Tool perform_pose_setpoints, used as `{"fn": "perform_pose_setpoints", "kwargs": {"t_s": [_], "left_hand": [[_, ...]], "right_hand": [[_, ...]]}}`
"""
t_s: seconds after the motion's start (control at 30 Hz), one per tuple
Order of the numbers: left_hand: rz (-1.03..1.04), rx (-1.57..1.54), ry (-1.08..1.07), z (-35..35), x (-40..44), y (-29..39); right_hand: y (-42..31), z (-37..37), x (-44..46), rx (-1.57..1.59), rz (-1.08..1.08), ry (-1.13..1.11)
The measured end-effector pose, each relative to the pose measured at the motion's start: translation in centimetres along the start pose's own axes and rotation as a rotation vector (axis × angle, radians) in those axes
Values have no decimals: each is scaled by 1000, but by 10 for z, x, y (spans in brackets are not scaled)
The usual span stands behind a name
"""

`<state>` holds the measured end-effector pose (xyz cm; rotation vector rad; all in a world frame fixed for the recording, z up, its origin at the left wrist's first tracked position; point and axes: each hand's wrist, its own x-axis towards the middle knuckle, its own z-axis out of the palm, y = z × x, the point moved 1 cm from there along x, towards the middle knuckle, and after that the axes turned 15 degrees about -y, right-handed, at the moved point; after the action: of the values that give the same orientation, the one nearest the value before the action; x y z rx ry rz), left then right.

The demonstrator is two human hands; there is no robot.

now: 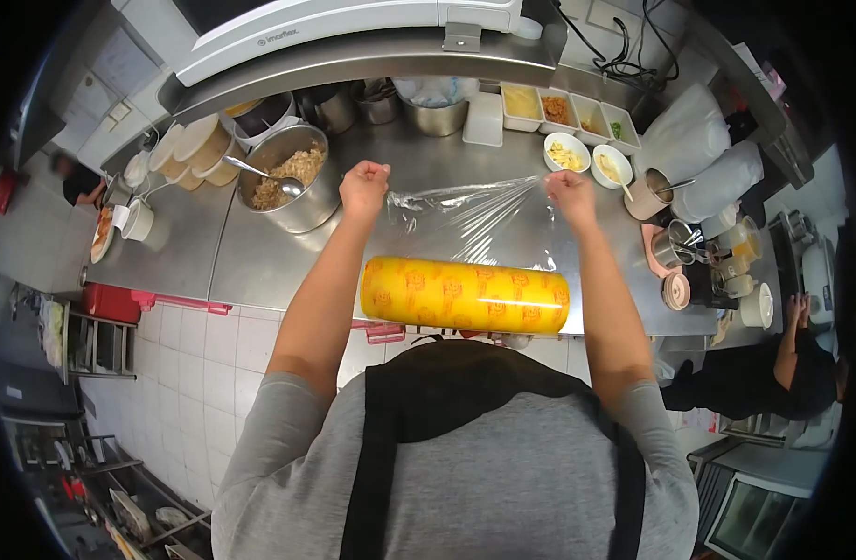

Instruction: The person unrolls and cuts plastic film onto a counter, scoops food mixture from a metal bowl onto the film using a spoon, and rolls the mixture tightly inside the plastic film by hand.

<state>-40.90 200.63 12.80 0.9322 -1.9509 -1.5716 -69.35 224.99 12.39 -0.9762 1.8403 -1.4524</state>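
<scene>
Cling film [488, 219] is being pinched by both hands [363, 193], and tearing or self-sticking is being risked by uneven, creased tension.

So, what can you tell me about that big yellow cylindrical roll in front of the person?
The bright yellow cylindrical roll bears repeated red printed motifs, too small to make out, and its surface looks smooth and glossy. It lies on its side, lengthwise across the near edge of the grey metal counter. Clear, wrinkled plastic film appears to run from it, gathering at the right hand. Neither that hand nor the left hand touches the roll itself.
</scene>
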Motion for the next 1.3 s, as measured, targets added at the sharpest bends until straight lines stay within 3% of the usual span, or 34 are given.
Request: {"fn": "perform_pose_setpoints", "kwargs": {"t_s": [0.07,0.17,0.27,0.3,0.4,0.5,0.6,0.63,0.7,0.87,1.0,1.13,1.27,1.3], "left_hand": [[-66,-95,-191,3,19,-14],[-29,469,-198,31,10,-30],[139,776,-468,42,4,-37],[40,717,-609,45,0,-30],[303,723,-420,52,-12,-5],[611,448,-549,79,-9,33],[302,-171,-996,119,2,61],[253,-66,-1079,118,8,70],[153,151,-1240,114,17,82],[80,198,-1119,47,27,45],[5,70,-821,-1,30,18],[4,129,-629,-1,49,-12],[-185,415,-352,17,59,-6],[-154,358,-432,24,59,-5]], "right_hand": [[15,2,15,0,55,26],[13,19,23,-48,20,132],[-1,34,17,-207,-104,238],[-7,35,14,-241,-176,240],[-24,41,3,-341,-346,207],[-41,46,-15,-401,-385,127],[-45,51,-23,-398,-529,182],[-45,50,-25,-391,-602,227],[-40,41,-30,-295,-541,331],[-30,29,-38,-183,-464,396],[-30,23,-29,-149,-347,358],[-8,9,4,-359,-88,271],[26,8,31,-378,129,300],[25,12,31,-370,161,304]]}}
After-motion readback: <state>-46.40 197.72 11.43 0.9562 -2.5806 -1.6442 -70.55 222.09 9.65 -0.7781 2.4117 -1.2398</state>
